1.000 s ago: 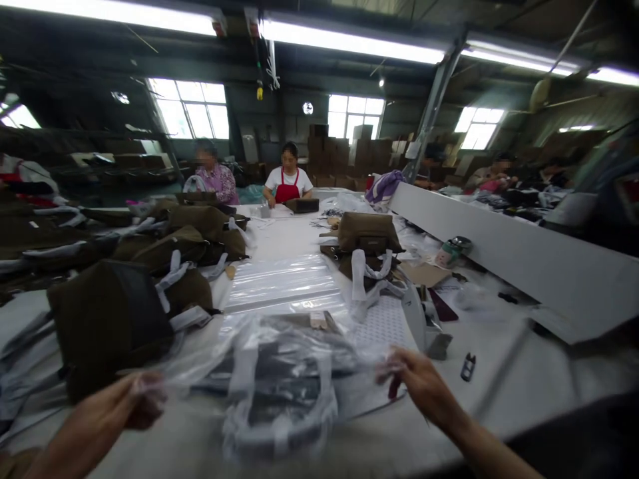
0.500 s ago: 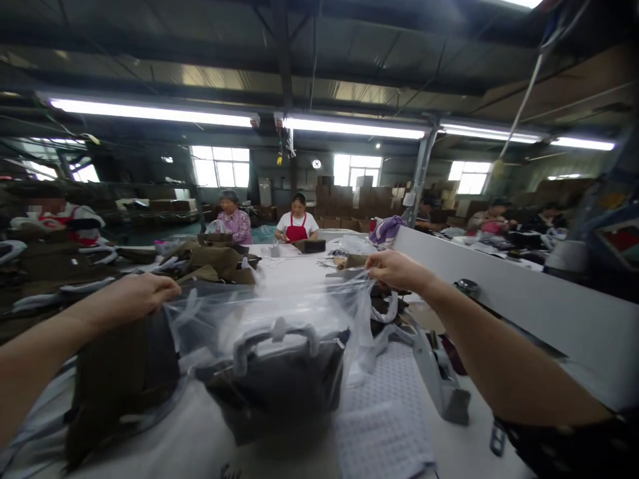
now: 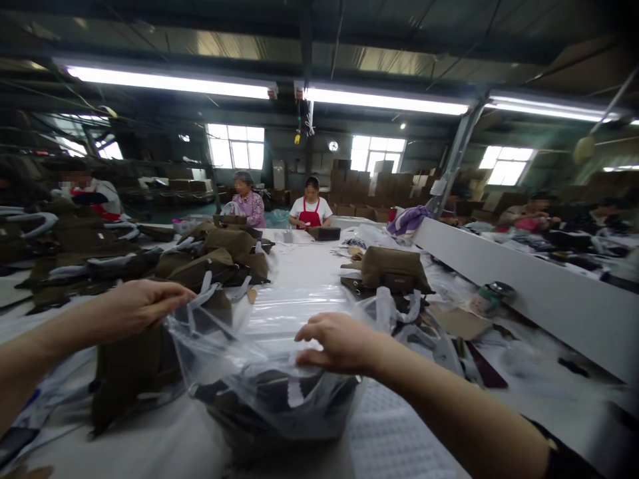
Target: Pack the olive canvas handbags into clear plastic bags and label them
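A dark handbag (image 3: 299, 422) stands upright in front of me inside a clear plastic bag (image 3: 210, 346). My left hand (image 3: 150, 303) pinches the plastic bag's left upper edge and pulls it out to the side. Above the handbag's wrapped handle, my right hand (image 3: 334, 342) is open, thumb and fingers apart with nothing visible between them. Whether its fingertips touch the plastic is unclear. An olive-brown bag (image 3: 127, 372) stands just left of the wrapped one, below my left hand.
Several olive bags (image 3: 219, 256) lie heaped on the left. Another olive bag (image 3: 394, 273) lies back right, near a jar (image 3: 492, 299) and a tape dispenser (image 3: 449, 352). A white partition (image 3: 499, 286) runs along the right. Co-workers (image 3: 310, 209) sit across the table.
My right hand has let go of the plastic bag's right edge and moved inward and down over the handbag. The plastic has sunk onto the handbag. My left hand keeps its pinch.
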A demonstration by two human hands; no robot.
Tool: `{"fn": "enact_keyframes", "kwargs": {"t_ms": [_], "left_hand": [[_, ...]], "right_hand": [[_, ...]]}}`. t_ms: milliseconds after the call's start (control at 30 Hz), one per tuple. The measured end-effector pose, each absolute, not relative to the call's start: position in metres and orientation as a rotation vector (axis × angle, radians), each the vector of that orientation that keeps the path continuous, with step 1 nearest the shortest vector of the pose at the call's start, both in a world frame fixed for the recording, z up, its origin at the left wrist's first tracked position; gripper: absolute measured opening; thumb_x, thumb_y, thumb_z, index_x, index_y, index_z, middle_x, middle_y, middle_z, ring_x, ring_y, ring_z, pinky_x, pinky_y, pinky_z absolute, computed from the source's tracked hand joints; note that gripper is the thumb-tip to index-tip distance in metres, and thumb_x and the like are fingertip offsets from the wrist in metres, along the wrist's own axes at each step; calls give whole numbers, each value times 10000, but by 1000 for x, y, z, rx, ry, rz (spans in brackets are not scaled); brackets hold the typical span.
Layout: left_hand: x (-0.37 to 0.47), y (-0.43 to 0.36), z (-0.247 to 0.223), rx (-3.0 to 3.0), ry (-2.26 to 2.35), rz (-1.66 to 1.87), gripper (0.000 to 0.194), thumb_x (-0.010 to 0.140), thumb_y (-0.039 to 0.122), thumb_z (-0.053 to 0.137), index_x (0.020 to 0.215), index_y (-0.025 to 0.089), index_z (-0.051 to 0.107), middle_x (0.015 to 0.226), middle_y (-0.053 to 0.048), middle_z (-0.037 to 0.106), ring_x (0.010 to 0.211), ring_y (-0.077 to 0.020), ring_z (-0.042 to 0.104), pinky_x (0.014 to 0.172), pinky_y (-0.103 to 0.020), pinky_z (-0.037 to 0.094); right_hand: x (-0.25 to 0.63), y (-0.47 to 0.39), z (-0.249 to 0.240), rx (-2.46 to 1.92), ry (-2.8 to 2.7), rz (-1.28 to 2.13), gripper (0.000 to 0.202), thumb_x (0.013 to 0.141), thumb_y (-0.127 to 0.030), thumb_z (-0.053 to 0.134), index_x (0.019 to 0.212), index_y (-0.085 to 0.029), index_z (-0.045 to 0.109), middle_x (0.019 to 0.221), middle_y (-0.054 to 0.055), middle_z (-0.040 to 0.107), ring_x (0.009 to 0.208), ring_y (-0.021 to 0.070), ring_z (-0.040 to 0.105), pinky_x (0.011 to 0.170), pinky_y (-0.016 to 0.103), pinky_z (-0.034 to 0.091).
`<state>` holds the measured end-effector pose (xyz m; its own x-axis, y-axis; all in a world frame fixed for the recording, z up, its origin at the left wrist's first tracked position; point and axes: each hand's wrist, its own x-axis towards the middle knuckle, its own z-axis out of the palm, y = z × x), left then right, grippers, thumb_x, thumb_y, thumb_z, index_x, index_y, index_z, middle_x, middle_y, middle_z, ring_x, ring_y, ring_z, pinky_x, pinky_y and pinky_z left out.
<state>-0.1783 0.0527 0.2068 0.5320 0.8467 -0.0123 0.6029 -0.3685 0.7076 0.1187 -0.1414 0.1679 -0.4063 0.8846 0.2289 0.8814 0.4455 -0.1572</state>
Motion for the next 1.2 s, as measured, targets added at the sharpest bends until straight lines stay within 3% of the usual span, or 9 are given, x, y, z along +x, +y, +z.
{"fn": "enact_keyframes", "kwargs": {"t_ms": [333,433,567,667,767,867,1000,1100,1200], "left_hand": [[-178,51,211,2218,1199,401,341,698,237,709,1012,113,655,399,77,432,384,-60,381,364,-80,224],[-183,61,212,2300,1210,242,351,751,368,635,1025,150,647,443,59,469,426,-85,425,388,-105,269],[-192,72,216,2294,1237,53,426,739,522,572,990,184,643,534,28,555,460,-118,494,399,-149,336],[-202,79,225,2237,1229,2,526,672,577,617,971,145,641,561,13,568,459,-131,528,396,-169,376],[-219,81,221,2157,1231,396,679,590,649,649,976,90,631,579,3,571,478,-142,542,507,-297,496],[-235,71,178,1814,1046,1124,838,561,678,672,1181,133,524,832,-53,653,699,-208,605,803,-527,471],[-230,46,87,1431,739,973,1093,369,583,822,1323,309,362,1361,-65,423,1262,-321,343,1049,-489,288],[-207,27,47,1265,623,930,925,524,535,788,1321,316,373,1413,-43,353,1301,-270,295,1049,-380,333],[-186,20,41,1110,678,1031,592,573,435,797,1080,189,616,1162,-102,601,1105,-265,529,930,-323,460]], "right_hand": [[88,-113,121,-1753,-2470,-685,144,809,-81,410,796,-134,543,728,96,610,661,215,558,599,327,384],[102,-118,137,-1764,-2478,-525,162,789,-237,550,926,-152,571,856,96,626,787,228,573,711,345,419],[167,-142,184,-2029,-2252,-446,725,582,-373,760,1231,-225,473,1158,131,563,1011,305,538,837,419,416],[234,-167,219,-2365,-1948,40,288,724,-375,631,946,-192,647,731,72,652,634,218,605,607,350,464],[288,-194,217,-2028,-1513,357,355,761,-524,562,907,-212,650,662,76,628,510,163,566,500,313,448],[299,-217,160,-1446,-1195,342,667,654,-649,609,1212,-301,497,1081,163,603,907,253,613,763,402,490],[248,-213,63,-1218,-1067,588,1031,499,-739,643,1360,-292,294,1409,159,342,1287,342,325,984,531,356],[207,-196,36,-1090,-974,734,865,569,-667,666,1296,-285,395,1405,128,369,1275,313,357,1003,498,357],[193,-180,42,-1045,-814,782,467,657,-494,708,1025,-230,591,1183,94,602,1132,258,529,979,435,410]]}}
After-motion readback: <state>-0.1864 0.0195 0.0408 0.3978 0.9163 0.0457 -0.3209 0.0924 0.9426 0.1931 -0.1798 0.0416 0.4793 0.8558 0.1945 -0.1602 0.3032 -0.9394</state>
